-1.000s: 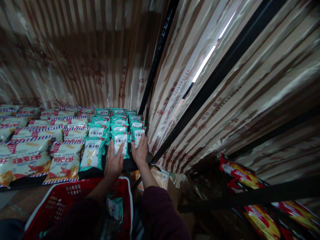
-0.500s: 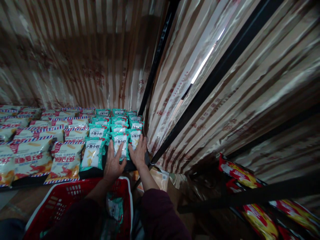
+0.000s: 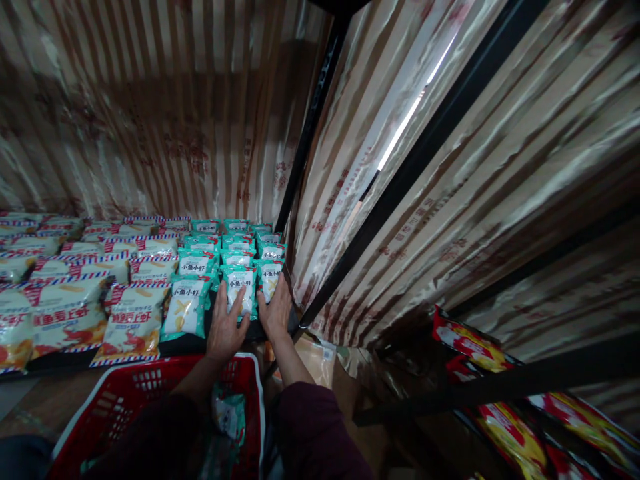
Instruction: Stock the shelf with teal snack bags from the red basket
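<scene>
Rows of small teal-and-white snack bags stand at the right end of the dark shelf (image 3: 187, 345). My left hand (image 3: 227, 330) rests against a front-row snack bag (image 3: 241, 283), its fingers apart and pointing away from me. At the rightmost front snack bag (image 3: 270, 275), my right hand (image 3: 277, 310) lies along the bag's right side and lower front, thumb and fingers spread. Neither hand is closed round a bag. A further teal snack bag (image 3: 185, 307) leans at the left of this group.
Larger white-and-orange snack bags (image 3: 131, 320) fill the shelf leftward. A red basket (image 3: 145, 387) with teal bags inside stands below. Black metal posts (image 3: 370, 247) slant up at the right, before pleated curtains (image 3: 225, 120). Red-and-yellow packets (image 3: 510, 433) lie on a lower right rack.
My hands stay nearly in place on the front bags, the right one shifting very slightly. The view has moved a little; the bags look the same.
</scene>
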Demonstrator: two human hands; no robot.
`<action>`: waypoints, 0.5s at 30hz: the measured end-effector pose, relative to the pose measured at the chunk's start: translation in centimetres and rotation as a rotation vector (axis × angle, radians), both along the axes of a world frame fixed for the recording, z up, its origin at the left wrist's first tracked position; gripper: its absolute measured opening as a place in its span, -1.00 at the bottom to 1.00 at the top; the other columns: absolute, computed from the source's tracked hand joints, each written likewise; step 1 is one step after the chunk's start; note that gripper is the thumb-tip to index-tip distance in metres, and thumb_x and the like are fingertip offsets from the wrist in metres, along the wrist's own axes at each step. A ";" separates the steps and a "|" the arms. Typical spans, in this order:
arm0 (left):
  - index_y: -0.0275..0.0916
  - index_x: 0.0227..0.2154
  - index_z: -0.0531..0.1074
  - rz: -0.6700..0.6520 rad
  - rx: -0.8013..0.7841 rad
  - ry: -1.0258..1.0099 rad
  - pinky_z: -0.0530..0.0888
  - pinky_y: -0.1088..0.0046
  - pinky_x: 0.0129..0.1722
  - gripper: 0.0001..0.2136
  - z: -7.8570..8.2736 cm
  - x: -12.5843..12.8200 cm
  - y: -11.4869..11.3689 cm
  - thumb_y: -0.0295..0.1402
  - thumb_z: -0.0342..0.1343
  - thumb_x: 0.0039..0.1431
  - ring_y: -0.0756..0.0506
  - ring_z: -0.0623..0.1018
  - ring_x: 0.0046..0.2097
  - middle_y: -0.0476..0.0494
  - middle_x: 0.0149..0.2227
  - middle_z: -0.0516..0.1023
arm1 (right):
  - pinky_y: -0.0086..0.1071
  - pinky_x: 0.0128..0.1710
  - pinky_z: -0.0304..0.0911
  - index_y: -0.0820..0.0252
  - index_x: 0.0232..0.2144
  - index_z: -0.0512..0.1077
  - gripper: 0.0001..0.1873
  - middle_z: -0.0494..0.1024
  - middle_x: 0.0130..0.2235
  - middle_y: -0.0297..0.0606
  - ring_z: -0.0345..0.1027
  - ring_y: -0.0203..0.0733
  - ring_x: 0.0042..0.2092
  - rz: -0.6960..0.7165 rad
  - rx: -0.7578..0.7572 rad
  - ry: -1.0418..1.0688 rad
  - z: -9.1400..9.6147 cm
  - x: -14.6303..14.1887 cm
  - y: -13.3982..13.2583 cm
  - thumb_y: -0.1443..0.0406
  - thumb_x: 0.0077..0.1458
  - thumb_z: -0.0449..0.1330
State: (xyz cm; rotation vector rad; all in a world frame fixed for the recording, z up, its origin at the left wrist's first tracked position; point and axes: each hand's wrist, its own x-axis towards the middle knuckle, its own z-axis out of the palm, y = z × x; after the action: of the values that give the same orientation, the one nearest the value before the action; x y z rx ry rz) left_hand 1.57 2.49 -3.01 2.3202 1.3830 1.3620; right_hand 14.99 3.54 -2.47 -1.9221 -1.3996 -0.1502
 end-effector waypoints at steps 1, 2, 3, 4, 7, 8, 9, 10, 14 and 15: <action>-0.15 0.22 0.09 -0.001 0.001 0.001 0.15 0.03 0.20 -0.45 0.0 0.0 0.0 -0.40 0.01 0.15 -0.34 -0.09 0.32 -0.21 0.36 -0.36 | -0.04 0.03 0.12 0.29 0.28 -0.14 -0.25 0.25 0.12 0.13 0.15 0.11 0.13 -0.008 0.004 0.006 0.0 0.0 0.1 0.13 0.15 0.01; -0.14 0.22 0.09 -0.002 0.002 0.005 0.15 0.02 0.19 -0.44 -0.1 0.0 0.0 -0.41 0.01 0.15 -0.34 -0.08 0.32 -0.21 0.36 -0.36 | -0.04 0.01 0.13 0.29 0.28 -0.14 -0.25 0.29 0.09 0.12 0.18 0.11 0.10 -0.016 0.008 0.010 0.0 0.1 0.1 0.13 0.14 0.02; -0.13 0.22 0.09 -0.003 0.003 0.011 0.16 0.01 0.19 -0.44 -0.1 0.0 0.0 -0.41 0.02 0.14 -0.34 -0.09 0.32 -0.21 0.36 -0.36 | -0.04 0.01 0.13 0.28 0.28 -0.14 -0.24 0.31 0.06 0.11 0.20 0.11 0.08 -0.025 0.011 0.012 -0.1 0.1 0.2 0.12 0.14 0.03; -0.12 0.23 0.09 -0.003 0.003 0.018 0.16 0.01 0.18 -0.43 -0.1 0.0 0.0 -0.41 0.02 0.14 -0.35 -0.09 0.32 -0.20 0.36 -0.36 | -0.03 0.01 0.13 0.28 0.27 -0.13 -0.24 0.32 0.03 0.10 0.21 0.11 0.06 -0.032 0.013 0.011 -0.1 0.2 0.3 0.12 0.14 0.03; -0.11 0.23 0.08 -0.010 0.007 0.034 0.17 -0.01 0.18 -0.42 -0.1 0.0 0.0 -0.42 0.04 0.12 -0.37 -0.09 0.32 -0.19 0.36 -0.39 | -0.02 0.01 0.12 0.26 0.27 -0.13 -0.24 0.32 0.02 0.09 0.21 0.10 0.04 -0.035 0.015 0.017 -0.2 0.2 0.5 0.11 0.13 0.04; -0.11 0.23 0.08 -0.009 0.010 0.032 0.17 -0.01 0.18 -0.41 -0.1 0.0 0.0 -0.43 0.04 0.12 -0.37 -0.09 0.32 -0.19 0.36 -0.40 | -0.03 0.01 0.12 0.26 0.27 -0.13 -0.24 0.31 0.02 0.09 0.21 0.10 0.05 -0.031 0.019 0.021 -0.2 0.3 0.6 0.11 0.14 0.04; -0.11 0.23 0.07 -0.008 0.014 0.030 0.16 -0.01 0.18 -0.41 -0.1 0.0 -0.1 -0.43 0.04 0.12 -0.37 -0.09 0.32 -0.19 0.35 -0.41 | -0.02 0.02 0.12 0.26 0.27 -0.13 -0.24 0.30 0.04 0.10 0.19 0.10 0.07 -0.025 0.026 0.025 -0.2 0.2 0.6 0.11 0.14 0.03; -0.11 0.23 0.07 -0.006 0.017 0.027 0.15 -0.01 0.19 -0.40 0.0 0.0 -0.1 -0.43 0.04 0.11 -0.37 -0.10 0.32 -0.19 0.35 -0.42 | -0.02 0.04 0.11 0.27 0.27 -0.12 -0.25 0.28 0.07 0.11 0.16 0.11 0.10 -0.019 0.036 0.024 -0.2 0.2 0.6 0.11 0.14 0.03; -0.08 0.24 0.04 -0.007 0.013 0.027 0.15 -0.03 0.18 -0.36 0.1 0.0 -0.2 -0.45 0.06 0.09 -0.38 -0.12 0.32 -0.18 0.35 -0.43 | 0.05 0.10 0.02 0.33 0.26 -0.12 -0.24 0.13 0.19 0.19 -0.04 0.15 0.23 -0.025 0.063 0.015 -0.3 0.1 0.6 0.09 0.15 0.01; -0.08 0.24 0.05 -0.011 0.012 0.027 0.15 -0.03 0.18 -0.36 0.2 0.0 -0.2 -0.46 0.06 0.08 -0.39 -0.12 0.32 -0.17 0.35 -0.42 | 0.06 0.10 0.01 0.34 0.26 -0.12 -0.23 0.10 0.21 0.21 -0.06 0.16 0.24 -0.031 0.059 0.020 -0.3 0.1 0.6 0.08 0.15 0.01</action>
State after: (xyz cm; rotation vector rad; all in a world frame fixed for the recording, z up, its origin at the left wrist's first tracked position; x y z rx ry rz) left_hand 1.57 2.29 -2.83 2.3582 1.3717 1.3444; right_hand 15.05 4.11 -2.76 -1.8921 -1.3385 -0.1851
